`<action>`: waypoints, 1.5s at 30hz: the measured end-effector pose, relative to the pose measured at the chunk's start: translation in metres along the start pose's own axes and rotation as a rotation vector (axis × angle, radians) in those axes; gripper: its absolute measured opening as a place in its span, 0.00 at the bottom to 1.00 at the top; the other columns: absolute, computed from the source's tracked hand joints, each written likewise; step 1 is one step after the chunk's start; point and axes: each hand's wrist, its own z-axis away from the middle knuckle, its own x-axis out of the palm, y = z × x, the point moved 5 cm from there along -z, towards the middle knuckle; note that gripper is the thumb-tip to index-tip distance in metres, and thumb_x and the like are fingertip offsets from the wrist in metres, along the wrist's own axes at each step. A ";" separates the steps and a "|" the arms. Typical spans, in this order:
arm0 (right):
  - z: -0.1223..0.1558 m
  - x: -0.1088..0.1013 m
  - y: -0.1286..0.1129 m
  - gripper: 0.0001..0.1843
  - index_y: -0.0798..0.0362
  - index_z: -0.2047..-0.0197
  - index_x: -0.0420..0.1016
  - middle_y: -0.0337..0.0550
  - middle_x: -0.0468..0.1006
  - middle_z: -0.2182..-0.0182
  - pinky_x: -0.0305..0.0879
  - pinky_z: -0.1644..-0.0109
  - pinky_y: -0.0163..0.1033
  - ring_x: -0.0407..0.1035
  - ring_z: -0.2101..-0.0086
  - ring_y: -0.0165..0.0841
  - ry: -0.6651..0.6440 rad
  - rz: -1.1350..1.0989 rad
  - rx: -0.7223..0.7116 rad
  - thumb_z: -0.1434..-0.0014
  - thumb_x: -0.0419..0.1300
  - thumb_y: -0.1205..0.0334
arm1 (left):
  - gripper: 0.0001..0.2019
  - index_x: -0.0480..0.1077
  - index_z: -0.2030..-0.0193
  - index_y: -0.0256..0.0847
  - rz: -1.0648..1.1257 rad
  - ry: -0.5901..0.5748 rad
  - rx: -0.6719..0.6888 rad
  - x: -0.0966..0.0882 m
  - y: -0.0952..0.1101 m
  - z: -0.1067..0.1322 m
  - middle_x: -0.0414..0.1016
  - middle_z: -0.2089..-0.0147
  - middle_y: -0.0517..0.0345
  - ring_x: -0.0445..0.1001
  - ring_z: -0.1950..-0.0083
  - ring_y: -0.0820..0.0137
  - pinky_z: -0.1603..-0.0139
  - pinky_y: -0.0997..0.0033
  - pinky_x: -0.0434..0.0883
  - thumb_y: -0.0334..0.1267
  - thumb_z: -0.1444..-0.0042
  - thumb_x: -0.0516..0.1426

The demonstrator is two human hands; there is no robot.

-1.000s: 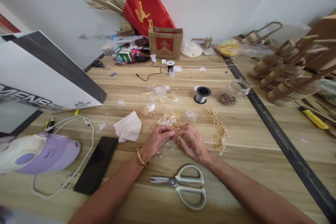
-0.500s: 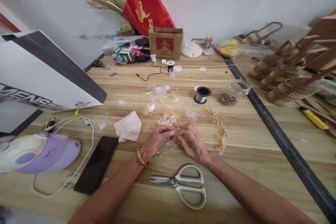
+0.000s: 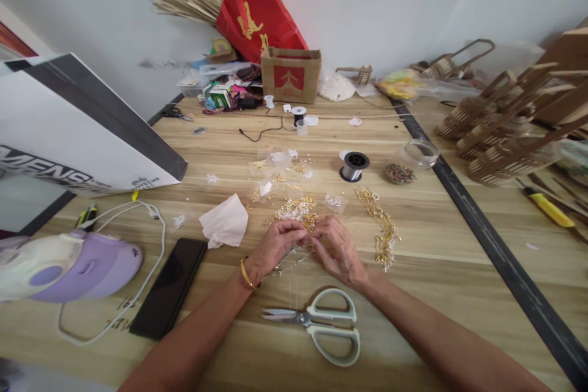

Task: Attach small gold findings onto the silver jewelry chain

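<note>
My left hand (image 3: 281,244) and my right hand (image 3: 337,250) meet over the middle of the table, fingertips nearly touching. Both are closed in a pinch. A silvery beaded chain (image 3: 291,262) hangs from between them and droops under the left palm; its upper end is hidden by the fingers. Just beyond the fingertips lies a pile of gold and clear beads (image 3: 296,211). Several gold chains (image 3: 383,229) lie bunched to the right of my right hand. White-handled scissors (image 3: 316,321) rest nearer me, blades pointing left.
On the left are a black phone (image 3: 169,288), a pale cloth (image 3: 225,222) and a purple-white device (image 3: 87,266) with a white cable. Beyond the beads stand a wire spool (image 3: 353,166) and a clear jar (image 3: 407,164) of coloured beads. Small wooden baskets (image 3: 496,135) stand at right.
</note>
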 end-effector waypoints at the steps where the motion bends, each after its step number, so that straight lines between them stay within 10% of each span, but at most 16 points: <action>1: 0.000 0.000 0.000 0.06 0.50 0.61 0.67 0.43 0.74 0.69 0.65 0.57 0.47 0.67 0.65 0.36 -0.002 0.001 -0.001 0.39 0.54 0.70 | 0.12 0.76 0.75 0.32 -0.002 -0.002 0.000 0.000 0.000 0.000 0.74 0.78 0.57 0.69 0.73 0.74 0.67 0.71 0.64 0.37 0.63 0.70; 45: 0.001 0.000 0.000 0.06 0.50 0.60 0.67 0.43 0.74 0.68 0.64 0.55 0.48 0.67 0.64 0.36 -0.007 0.005 -0.005 0.38 0.53 0.70 | 0.11 0.76 0.75 0.33 -0.011 0.001 0.003 0.000 0.001 0.000 0.74 0.78 0.57 0.70 0.73 0.73 0.67 0.72 0.65 0.38 0.62 0.70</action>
